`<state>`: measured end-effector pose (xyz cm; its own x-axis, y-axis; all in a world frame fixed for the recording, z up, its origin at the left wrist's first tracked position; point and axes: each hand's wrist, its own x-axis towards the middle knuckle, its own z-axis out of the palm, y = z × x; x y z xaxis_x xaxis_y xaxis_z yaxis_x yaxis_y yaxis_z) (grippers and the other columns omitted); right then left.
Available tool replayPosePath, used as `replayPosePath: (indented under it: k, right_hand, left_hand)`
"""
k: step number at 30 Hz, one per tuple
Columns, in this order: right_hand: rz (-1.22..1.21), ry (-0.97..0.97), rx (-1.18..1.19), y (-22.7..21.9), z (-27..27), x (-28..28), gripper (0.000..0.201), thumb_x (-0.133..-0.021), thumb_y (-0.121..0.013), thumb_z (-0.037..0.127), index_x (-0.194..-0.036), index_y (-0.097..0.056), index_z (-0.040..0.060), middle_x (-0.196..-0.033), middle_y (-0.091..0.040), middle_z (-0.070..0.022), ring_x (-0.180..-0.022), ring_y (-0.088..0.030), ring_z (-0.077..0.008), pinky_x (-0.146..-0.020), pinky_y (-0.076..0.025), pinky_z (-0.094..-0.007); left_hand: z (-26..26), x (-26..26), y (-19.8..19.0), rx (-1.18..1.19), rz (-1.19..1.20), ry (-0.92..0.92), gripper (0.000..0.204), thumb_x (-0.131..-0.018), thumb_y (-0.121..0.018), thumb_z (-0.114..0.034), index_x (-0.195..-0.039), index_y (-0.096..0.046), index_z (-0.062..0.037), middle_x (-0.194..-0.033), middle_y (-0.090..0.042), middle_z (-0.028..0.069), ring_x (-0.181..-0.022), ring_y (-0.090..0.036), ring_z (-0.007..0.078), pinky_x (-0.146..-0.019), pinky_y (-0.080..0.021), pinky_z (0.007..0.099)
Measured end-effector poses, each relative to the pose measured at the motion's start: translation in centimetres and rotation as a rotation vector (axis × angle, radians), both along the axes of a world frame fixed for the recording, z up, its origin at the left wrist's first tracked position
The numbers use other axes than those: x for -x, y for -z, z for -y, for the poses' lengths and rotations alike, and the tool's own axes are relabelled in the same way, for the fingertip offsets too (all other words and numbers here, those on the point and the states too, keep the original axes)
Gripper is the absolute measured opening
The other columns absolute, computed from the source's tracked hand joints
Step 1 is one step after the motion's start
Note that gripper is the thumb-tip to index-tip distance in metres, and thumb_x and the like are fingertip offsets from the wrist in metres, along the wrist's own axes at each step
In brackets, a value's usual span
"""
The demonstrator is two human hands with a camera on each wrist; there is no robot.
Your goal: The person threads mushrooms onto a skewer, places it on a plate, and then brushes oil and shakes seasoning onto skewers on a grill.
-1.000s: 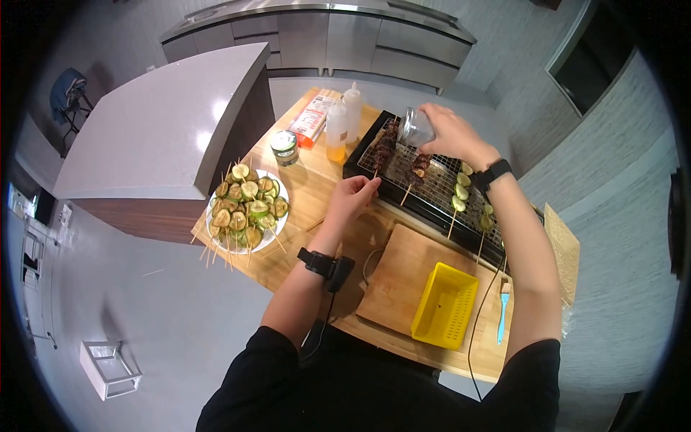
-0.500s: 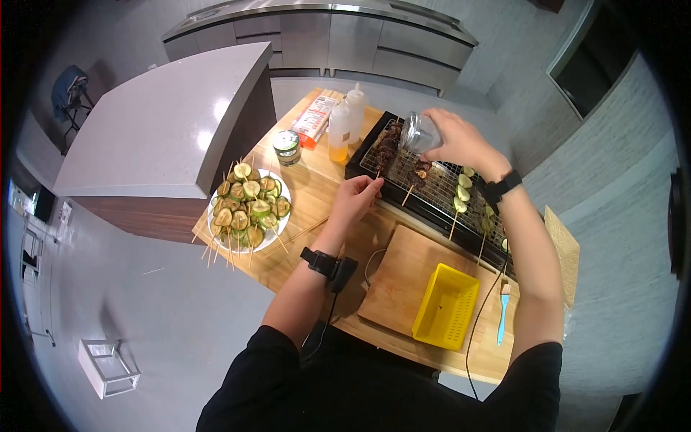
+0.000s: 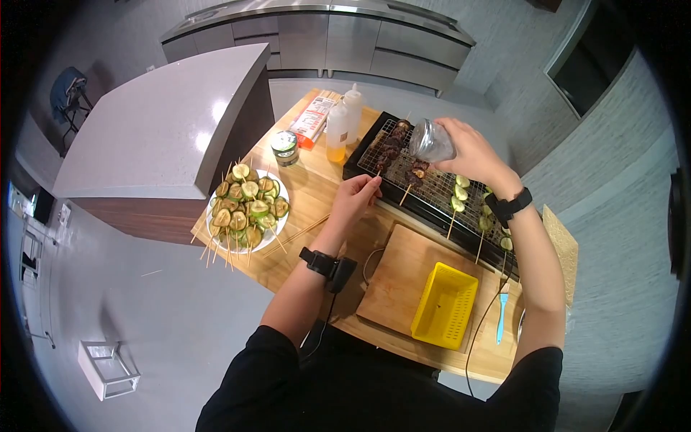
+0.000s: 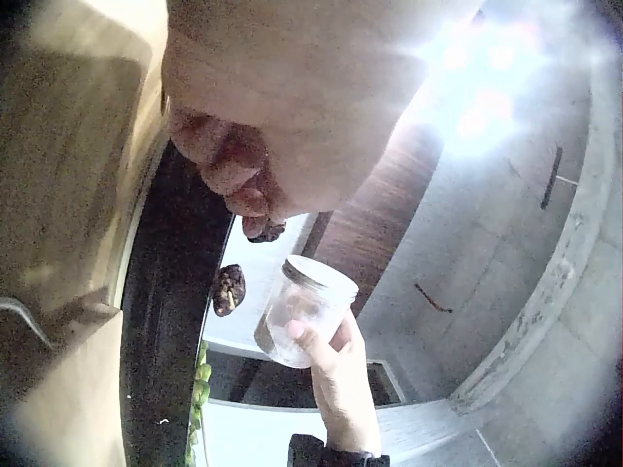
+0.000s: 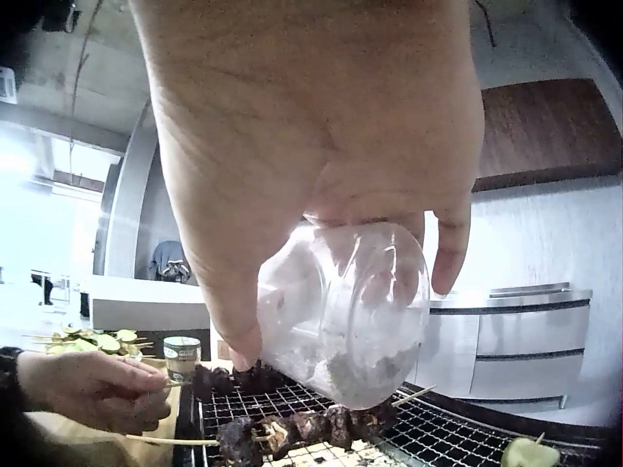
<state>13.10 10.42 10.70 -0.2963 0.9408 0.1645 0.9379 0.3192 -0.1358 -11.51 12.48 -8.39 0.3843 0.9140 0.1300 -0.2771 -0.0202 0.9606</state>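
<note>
My left hand [image 3: 354, 196] pinches the wooden stick end of a dark meat skewer [image 3: 391, 147], which lies across the left end of the grill rack [image 3: 440, 189]. In my right hand [image 3: 475, 151] is a clear jar [image 3: 432, 140], gripped around its body and tipped on its side above the grill. Its capped mouth points left, and some pale powder [image 5: 336, 379] lies along the inside in the right wrist view. Below the jar rests a second, shorter meat skewer [image 3: 416, 173]. Green vegetable-slice skewers [image 3: 458, 194] lie further right on the rack.
A plate [image 3: 282, 222] piled with zucchini-like skewers stands left, near a lidded jar [image 3: 285, 148] and squeeze bottles [image 3: 336, 133]. A cutting board [image 3: 392, 281], yellow basket [image 3: 445, 306] and blue brush [image 3: 502, 317] lie before the grill. A black cable [image 3: 475, 338] crosses the table's front edge.
My right hand has moved the jar right and slightly nearer me, from over the left meat skewer, uncovering more of its meat. My left hand keeps its pinch in nearly the same place.
</note>
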Motion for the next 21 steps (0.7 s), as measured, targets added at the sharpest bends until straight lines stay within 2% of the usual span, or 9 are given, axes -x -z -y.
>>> replayPosePath:
  k: [11,14,21]
  right_hand:
    - [-0.003,0.005,0.012,-0.2,0.7,0.4,0.083,-0.071,-0.088,0.031,-0.140,-0.050,0.0032,-0.136,-0.059,-0.0213,-0.131,-0.054,-0.0403,-0.110,-0.043,-0.0454]
    - [-0.004,-0.010,0.015,-0.1,0.8,0.6,0.082,-0.072,-0.088,0.031,-0.140,-0.050,0.0034,-0.137,-0.059,-0.0212,-0.131,-0.054,-0.0399,-0.111,-0.043,-0.0452]
    - [-0.040,-0.101,-0.037,0.6,0.7,1.5,0.078,-0.070,-0.088,0.027,-0.135,-0.054,0.0035,-0.130,-0.063,-0.0206,-0.125,-0.058,-0.0399,-0.107,-0.046,-0.0456]
  left_hand:
    - [0.0,-0.1,0.1,0.146,0.026,0.147,0.040,-0.107,-0.059,-0.034,-0.081,-0.067,-0.0056,-0.064,-0.055,-0.0033,-0.060,-0.049,0.0054,-0.057,-0.037,0.0215]
    - [0.2,-0.3,0.3,0.165,0.060,0.133,0.039,-0.107,-0.058,-0.039,-0.083,-0.066,-0.0101,-0.065,-0.054,-0.0058,-0.057,-0.045,0.0028,-0.051,-0.030,0.0201]
    - [-0.1,-0.4,0.7,0.257,0.083,0.110,0.040,-0.108,-0.056,-0.040,-0.084,-0.066,-0.0101,-0.065,-0.055,-0.0043,-0.059,-0.049,0.0046,-0.053,-0.034,0.0199]
